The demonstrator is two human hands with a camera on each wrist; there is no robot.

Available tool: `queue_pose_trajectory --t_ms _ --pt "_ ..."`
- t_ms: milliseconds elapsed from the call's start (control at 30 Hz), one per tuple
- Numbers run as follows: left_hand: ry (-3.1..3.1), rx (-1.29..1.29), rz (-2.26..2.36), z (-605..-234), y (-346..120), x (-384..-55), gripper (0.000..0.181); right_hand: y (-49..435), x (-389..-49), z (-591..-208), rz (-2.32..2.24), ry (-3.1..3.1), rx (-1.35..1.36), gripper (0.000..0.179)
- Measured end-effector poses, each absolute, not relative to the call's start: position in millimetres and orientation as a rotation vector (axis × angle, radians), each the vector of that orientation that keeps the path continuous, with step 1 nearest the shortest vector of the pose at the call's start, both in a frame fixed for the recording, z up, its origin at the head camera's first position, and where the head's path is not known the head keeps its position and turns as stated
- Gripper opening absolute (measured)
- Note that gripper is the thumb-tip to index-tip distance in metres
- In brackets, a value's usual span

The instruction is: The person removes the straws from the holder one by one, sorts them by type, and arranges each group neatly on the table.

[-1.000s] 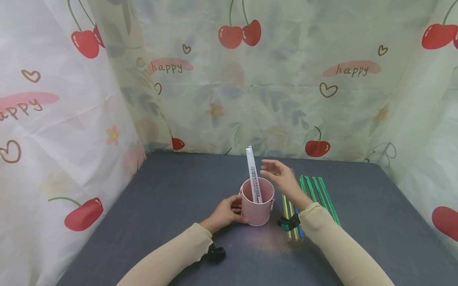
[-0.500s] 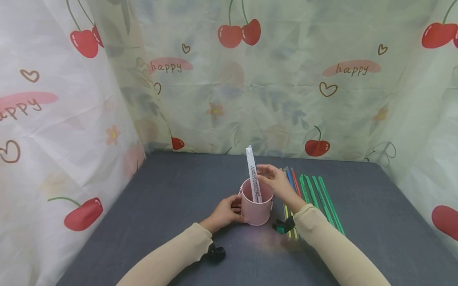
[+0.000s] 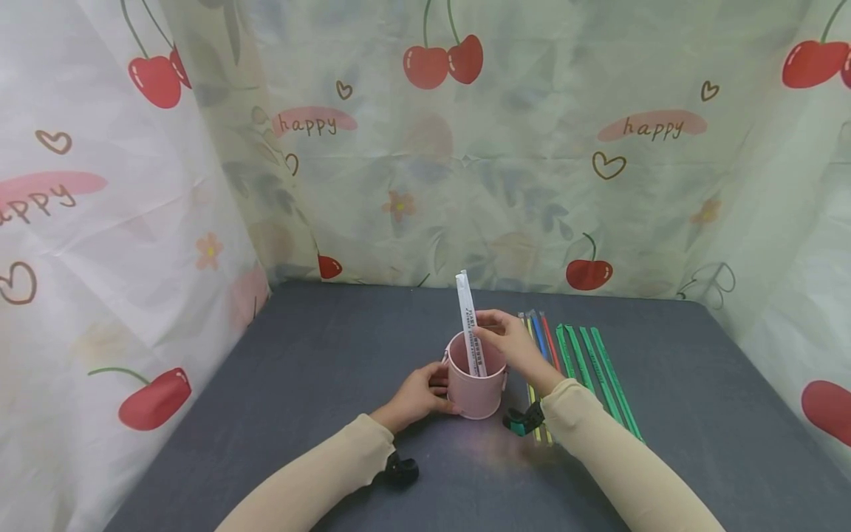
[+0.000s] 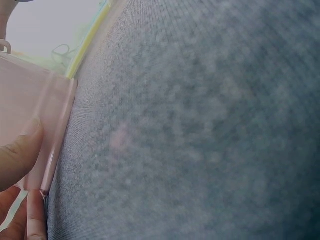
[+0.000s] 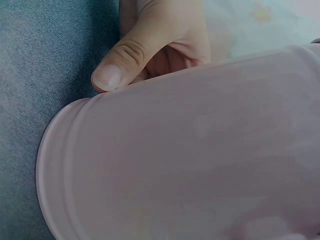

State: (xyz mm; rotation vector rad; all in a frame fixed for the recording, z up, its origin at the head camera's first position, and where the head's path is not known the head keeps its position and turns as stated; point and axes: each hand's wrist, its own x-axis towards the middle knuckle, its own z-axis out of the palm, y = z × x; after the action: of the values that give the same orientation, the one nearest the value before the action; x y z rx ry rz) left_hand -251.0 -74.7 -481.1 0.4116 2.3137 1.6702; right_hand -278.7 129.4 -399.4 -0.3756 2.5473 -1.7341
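Note:
A small pink bucket [image 3: 473,399] stands upright on the dark table, its side handle lugs showing. White paper-wrapped straws [image 3: 467,303] with black print lean inside it and rise well above the rim. My left hand [image 3: 417,395] holds the bucket low on its left side. In the left wrist view the thumb [image 4: 22,155] lies against the bucket wall [image 4: 35,95], with other fingers under it in that view. Over the rim from the right, my right hand [image 3: 515,343] pinches the white straws between thumb and fingers. The bucket [image 5: 190,145] fills most of the right wrist view.
Right of the bucket, yellow, blue and red straws [image 3: 547,336] lie side by side, partly hidden by the right arm. Several green-wrapped straws [image 3: 612,369] lie beyond them. A cherry-print curtain [image 3: 425,185] encloses the dark table [image 3: 319,355] at back and sides.
My right hand has moved left and slightly down from beside the white straws and now pinches them. The left hand and bucket have stayed put.

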Motion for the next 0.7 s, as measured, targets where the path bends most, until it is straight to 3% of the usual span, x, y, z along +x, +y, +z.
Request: queue_pose_trajectory --t_ms 700 --pt "2.330 0.404 1.651 -481.5 -74.4 -251.4 0.070 124.9 -278.0 -399.8 -1.725 2.545 -0.334 0.034"
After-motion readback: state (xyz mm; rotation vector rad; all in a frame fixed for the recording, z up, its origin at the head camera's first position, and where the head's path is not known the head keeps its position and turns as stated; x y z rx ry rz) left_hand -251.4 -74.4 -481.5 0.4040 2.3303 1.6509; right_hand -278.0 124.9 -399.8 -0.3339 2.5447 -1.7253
